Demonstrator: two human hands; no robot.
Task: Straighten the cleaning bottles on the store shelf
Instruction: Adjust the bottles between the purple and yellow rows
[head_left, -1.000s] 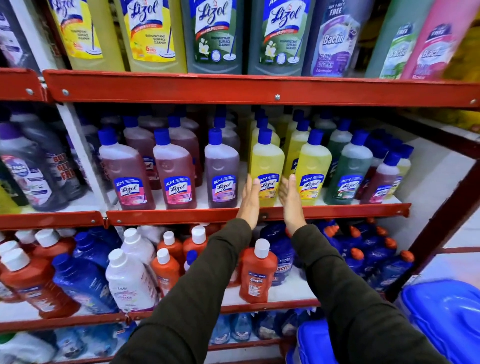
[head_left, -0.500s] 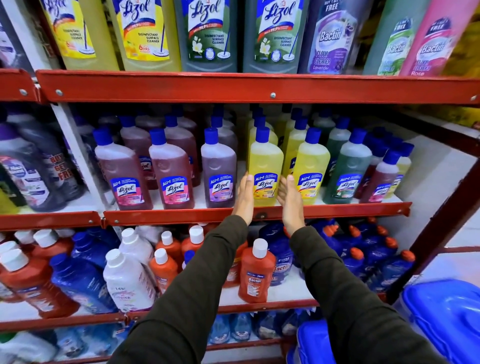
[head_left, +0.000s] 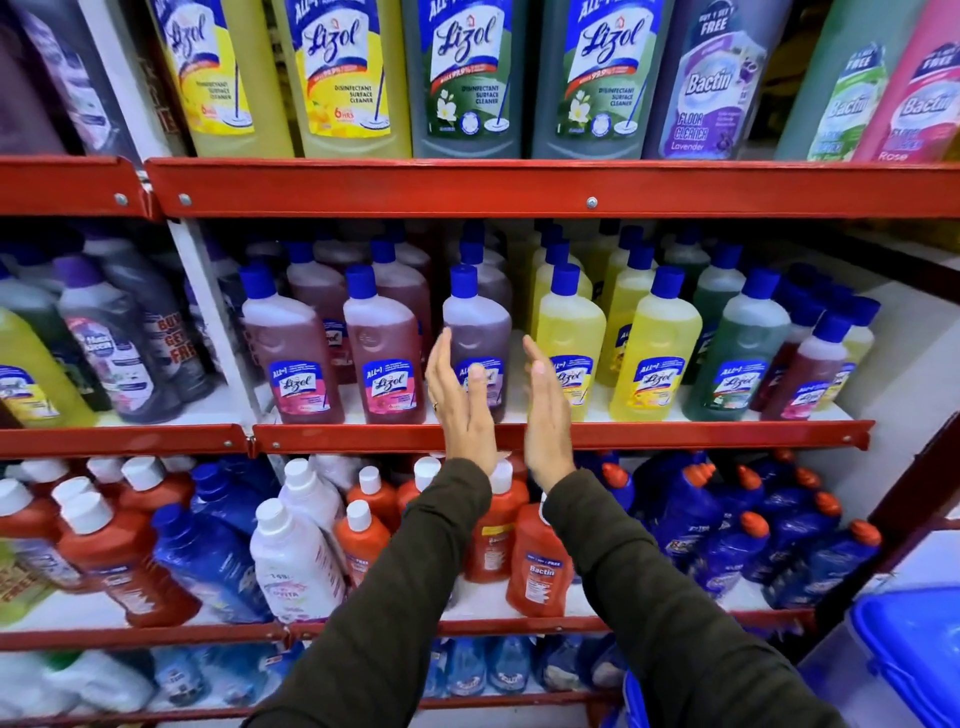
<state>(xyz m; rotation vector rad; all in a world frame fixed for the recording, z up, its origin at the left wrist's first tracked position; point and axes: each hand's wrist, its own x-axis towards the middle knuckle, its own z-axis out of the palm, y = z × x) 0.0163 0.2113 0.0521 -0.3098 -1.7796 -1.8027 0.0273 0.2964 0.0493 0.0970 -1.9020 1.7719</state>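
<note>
Head view, purple bottle (head_left: 477, 332) upright, cap up

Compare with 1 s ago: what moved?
Both hands shifted left along the middle shelf: from flanking the front yellow bottle to flanking the purple bottle. Left hand and right hand are open, palms facing, gripping nothing. Bottles look unmoved.

Clear gap btwn purple bottle (head_left: 477, 340) and yellow bottle (head_left: 570, 348): white shelf floor (head_left: 516, 402) visible, room for a hand. Pink bottle (head_left: 383, 348) stands just beside purple, narrower slot. Overhead, red shelf rail (head_left: 467, 188) limits lift clearance; rear rows packed w/ bottles.
</note>
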